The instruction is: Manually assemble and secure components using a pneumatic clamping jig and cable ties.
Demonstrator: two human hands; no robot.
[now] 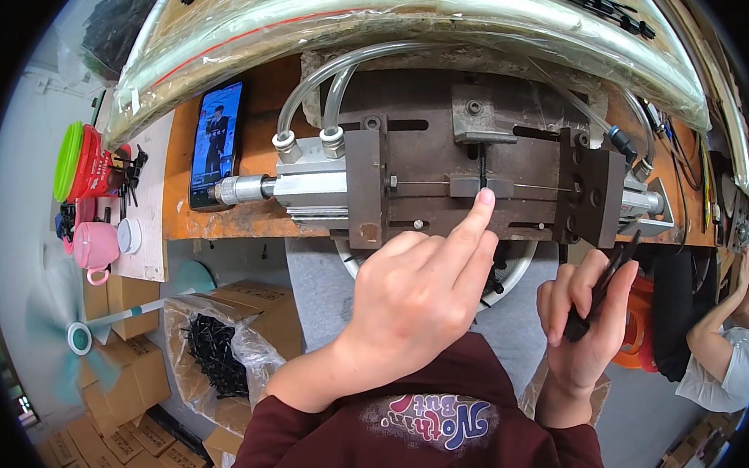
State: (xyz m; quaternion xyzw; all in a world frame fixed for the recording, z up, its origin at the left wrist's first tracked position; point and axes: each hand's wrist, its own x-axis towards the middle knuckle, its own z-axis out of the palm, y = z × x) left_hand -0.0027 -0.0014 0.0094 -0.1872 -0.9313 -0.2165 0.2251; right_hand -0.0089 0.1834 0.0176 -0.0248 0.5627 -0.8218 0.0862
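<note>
Because its palm faces down, left hand (418,291): grip can't be told, fingertip at end of black strip (483,165); right hand (589,317) clasps dark slender pieces (606,284), count unclear.

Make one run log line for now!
left hand: fingertip at thin black part | right hand: holding black pieces | phone: screen lit

Phone (215,145), pink mug (95,246), fan (79,339)
</note>
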